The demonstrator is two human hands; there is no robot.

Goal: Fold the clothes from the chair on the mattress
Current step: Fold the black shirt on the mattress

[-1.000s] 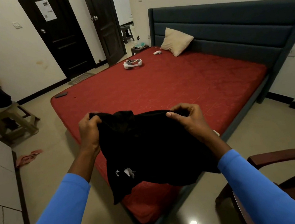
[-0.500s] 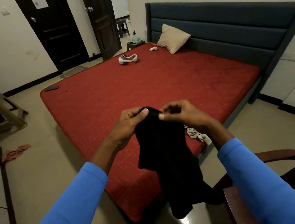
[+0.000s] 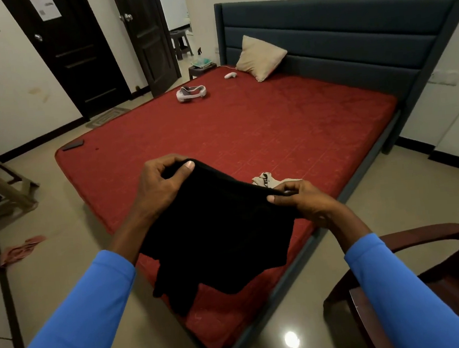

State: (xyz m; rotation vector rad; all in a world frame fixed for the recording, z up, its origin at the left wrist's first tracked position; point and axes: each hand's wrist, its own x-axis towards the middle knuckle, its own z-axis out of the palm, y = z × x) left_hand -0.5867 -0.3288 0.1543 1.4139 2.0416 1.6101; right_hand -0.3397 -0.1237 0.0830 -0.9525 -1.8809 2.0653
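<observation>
Head view: a person in long blue sleeves faces the near corner of a bed, both hands raised over it.
Left hand [image 3: 162, 185]: fingers curled and thumb pressed flat, pinching one end of the top edge of a black soft fabric garment [image 3: 219, 230].
Right hand [image 3: 300, 201]: thumb and fingertips pinch the other end of that edge, lower and closer to the chair.
Black garment: held in the air, its top edge stretched between the two hands. The rest hangs limp over the near corner of the red patterned mattress [image 3: 287, 118]. Its lowest folds may brush the mattress, but the dark cloth hides this.
Chair: a dark red-brown wooden armchair [image 3: 411, 238] stands near the bed at lower right, only partly in view.
Pale cloth: a small crumpled off-white cloth [image 3: 265, 178] lies on the mattress just beyond the right hand.
Far end: a beige square pillow [image 3: 259, 56] leans on the dark blue padded headboard [image 3: 335, 34]. A white headset [image 3: 191, 93] lies on the mattress.
</observation>
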